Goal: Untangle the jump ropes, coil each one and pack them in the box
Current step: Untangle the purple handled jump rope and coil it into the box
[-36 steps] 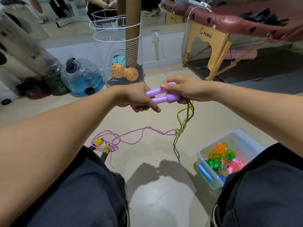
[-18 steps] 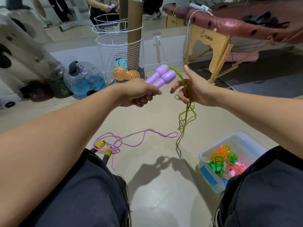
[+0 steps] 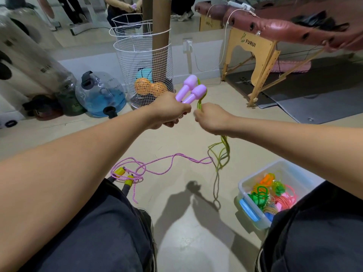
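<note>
My left hand (image 3: pixel 169 112) grips the two purple handles (image 3: pixel 191 91) of a jump rope, heads pointing up and away. Its yellow-green cord (image 3: pixel 221 152) runs from the handles into my right hand (image 3: pixel 210 118), which grips it just right of the left hand; the rest hangs in loops down to the floor. A pink speckled rope (image 3: pixel 157 163) with yellow-tipped dark handles (image 3: pixel 122 173) lies loose on the floor by my left knee. The clear plastic box (image 3: pixel 255 179) with several coiled ropes in it stands by my right knee.
A white wire basket (image 3: pixel 145 61) with balls and a cardboard tube stands ahead. A blue water jug (image 3: pixel 102 95) and dark bags sit at left. A wooden-legged massage table (image 3: pixel 259 55) stands at right on a dark mat.
My left hand took over both purple handles and tilted them upright. My right hand let go of the handles, opened, then closed on the green cord close beside the left hand.
</note>
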